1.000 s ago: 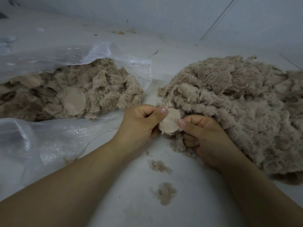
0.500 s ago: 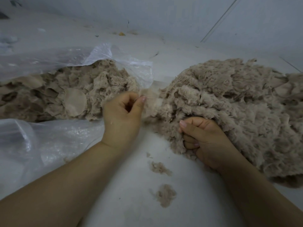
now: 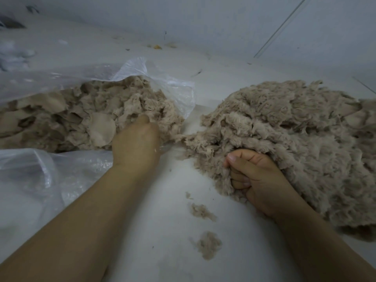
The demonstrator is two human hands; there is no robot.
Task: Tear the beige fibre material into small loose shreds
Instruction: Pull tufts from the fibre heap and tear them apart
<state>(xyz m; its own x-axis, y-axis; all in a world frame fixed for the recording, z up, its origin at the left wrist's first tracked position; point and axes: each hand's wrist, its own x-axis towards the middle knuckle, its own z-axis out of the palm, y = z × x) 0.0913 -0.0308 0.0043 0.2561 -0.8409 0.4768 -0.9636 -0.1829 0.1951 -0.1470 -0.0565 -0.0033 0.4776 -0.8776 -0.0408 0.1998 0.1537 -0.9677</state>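
Note:
A big heap of fluffy beige shreds [image 3: 295,139] lies on the right of the white surface. On the left, a clear plastic bag [image 3: 162,82] lies open with beige fibre pieces [image 3: 71,119] in it, some flat and round. My left hand [image 3: 136,143] reaches into the bag's mouth; its fingers are buried in the fibre and hidden. My right hand [image 3: 256,178] is closed on a tuft at the near edge of the shred heap.
Two small loose tufts [image 3: 201,210] [image 3: 209,244] lie on the white surface between my forearms. More crumpled clear plastic [image 3: 36,180] spreads at the near left. A pale wall [image 3: 223,21] rises behind, with small bits of debris at its foot.
My left hand has moved left from the middle, away from my right hand, into the bag's mouth. The flat piece held between both hands is gone from view. My right hand stayed at the heap.

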